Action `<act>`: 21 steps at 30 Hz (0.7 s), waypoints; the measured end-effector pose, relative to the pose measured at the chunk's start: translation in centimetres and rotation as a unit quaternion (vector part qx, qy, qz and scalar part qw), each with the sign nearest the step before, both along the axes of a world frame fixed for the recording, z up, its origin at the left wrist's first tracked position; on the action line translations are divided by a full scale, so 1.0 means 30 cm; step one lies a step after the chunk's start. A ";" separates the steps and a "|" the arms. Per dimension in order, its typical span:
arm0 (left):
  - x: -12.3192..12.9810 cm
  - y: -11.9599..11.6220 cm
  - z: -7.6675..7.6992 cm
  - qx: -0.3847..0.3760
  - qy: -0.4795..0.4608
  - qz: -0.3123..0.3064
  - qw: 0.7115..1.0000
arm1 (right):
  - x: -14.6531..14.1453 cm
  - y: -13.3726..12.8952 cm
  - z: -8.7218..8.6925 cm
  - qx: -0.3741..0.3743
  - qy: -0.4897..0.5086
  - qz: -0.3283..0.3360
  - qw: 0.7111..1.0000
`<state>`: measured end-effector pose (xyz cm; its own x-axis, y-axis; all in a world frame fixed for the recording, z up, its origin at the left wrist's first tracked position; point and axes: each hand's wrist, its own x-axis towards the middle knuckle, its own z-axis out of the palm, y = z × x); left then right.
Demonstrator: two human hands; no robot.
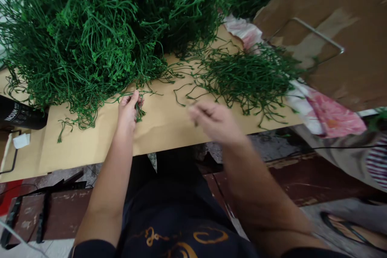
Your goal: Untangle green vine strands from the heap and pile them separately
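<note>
My left hand (132, 107) is closed around a small bunch of green plastic plant stems (139, 113), whose ends stick out below the fingers. It rests just in front of a big heap of green artificial stems (90, 36). To the right, my right hand (211, 119) is smeared by motion above the cardboard sheet (163, 129). Its fingers look pinched together, with a small dark bit at the tips that I cannot make out. Beyond this hand lies a smaller pile of loose green stems (248, 74), some straggling toward my hands.
A black vacuum bottle (22, 113) lies at the left edge. A large brown board with a metal handle (338, 44) leans at the right, beside a pink floral cloth (332, 113). A sandaled foot (356, 229) shows at lower right.
</note>
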<state>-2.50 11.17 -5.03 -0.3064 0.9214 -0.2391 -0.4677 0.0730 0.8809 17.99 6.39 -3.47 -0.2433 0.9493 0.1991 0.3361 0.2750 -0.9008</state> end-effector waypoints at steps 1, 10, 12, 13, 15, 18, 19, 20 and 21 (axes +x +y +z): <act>0.002 -0.003 0.001 0.000 -0.004 -0.005 1.000 | 0.058 0.039 0.000 0.022 -0.026 -0.106 0.994; 0.015 -0.002 0.001 0.016 0.010 -0.022 1.000 | -0.132 0.075 -0.062 0.031 -0.010 -0.111 0.993; 0.018 -0.010 0.002 0.027 0.010 -0.026 0.999 | -0.255 0.082 -0.080 -0.026 0.080 -0.018 0.996; 0.018 -0.015 0.003 0.030 0.009 -0.033 0.999 | -0.301 0.092 -0.087 -0.051 0.124 0.010 0.991; 0.017 -0.021 0.005 0.027 0.007 -0.049 0.998 | -0.357 0.119 -0.097 -0.081 0.198 0.033 0.976; 0.013 -0.017 0.004 0.030 -0.005 -0.052 0.998 | -0.368 0.143 -0.106 -0.067 0.252 0.018 0.965; 0.011 -0.013 0.003 0.039 -0.010 -0.051 0.998 | -0.363 0.142 -0.107 -0.051 0.251 0.011 0.967; 0.010 -0.009 0.001 0.049 -0.013 -0.050 0.997 | -0.358 0.138 -0.106 -0.035 0.242 0.008 0.970; 0.009 -0.005 -0.001 0.057 -0.014 -0.051 0.997 | -0.354 0.130 -0.105 -0.022 0.227 0.008 0.974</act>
<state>-2.23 11.03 -5.05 -0.2047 0.9690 -0.1385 -0.4873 0.0218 0.8729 7.38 10.29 -6.62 -0.1548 0.9559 0.2495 -0.1024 0.2356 -0.9664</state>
